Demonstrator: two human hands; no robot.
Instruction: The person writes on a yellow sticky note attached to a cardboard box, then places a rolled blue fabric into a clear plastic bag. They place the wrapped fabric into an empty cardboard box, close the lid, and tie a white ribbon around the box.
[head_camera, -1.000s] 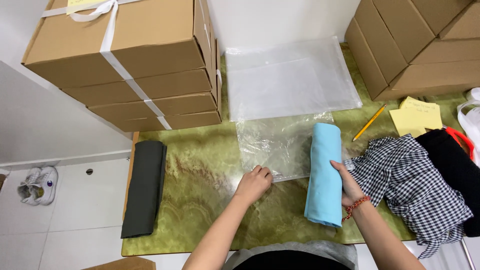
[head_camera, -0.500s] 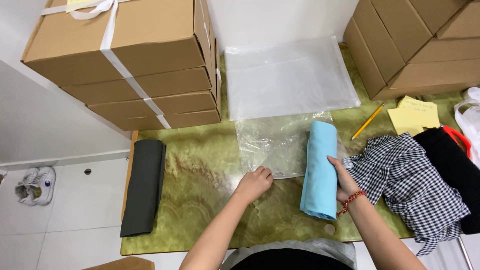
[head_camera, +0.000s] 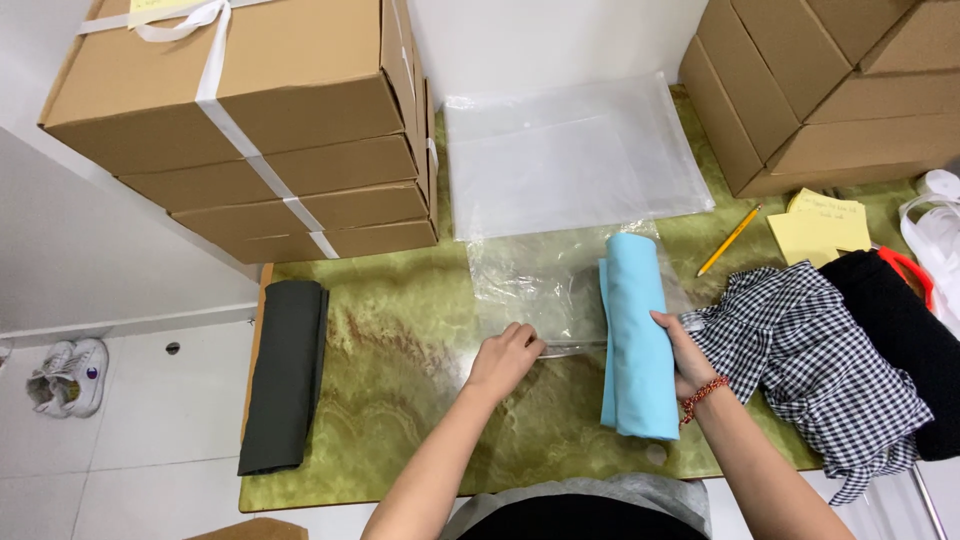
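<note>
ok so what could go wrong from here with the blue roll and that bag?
1. The left hand pins only one edge of the crumpled clear bag; the mouth could collapse or slide on the smooth table.
2. The right hand steadies the light-blue fabric roll from one side; it might unroll.
3. The checked shirt lies right beside that hand and could snag.

Open green tabletop (head_camera: 400, 400) between the dark folded cloth (head_camera: 285, 375) at the left edge and the left hand (head_camera: 505, 355): clear lane there. Strapped cardboard boxes (head_camera: 260, 130) wall off back-left, a second box stack (head_camera: 830, 80) back-right. Clear bags (head_camera: 570, 155) cover the middle back. Right side is crowded: checked shirt (head_camera: 810, 370), black garment (head_camera: 900, 320), sticky notes (head_camera: 825, 225), pencil (head_camera: 730, 240).
</note>
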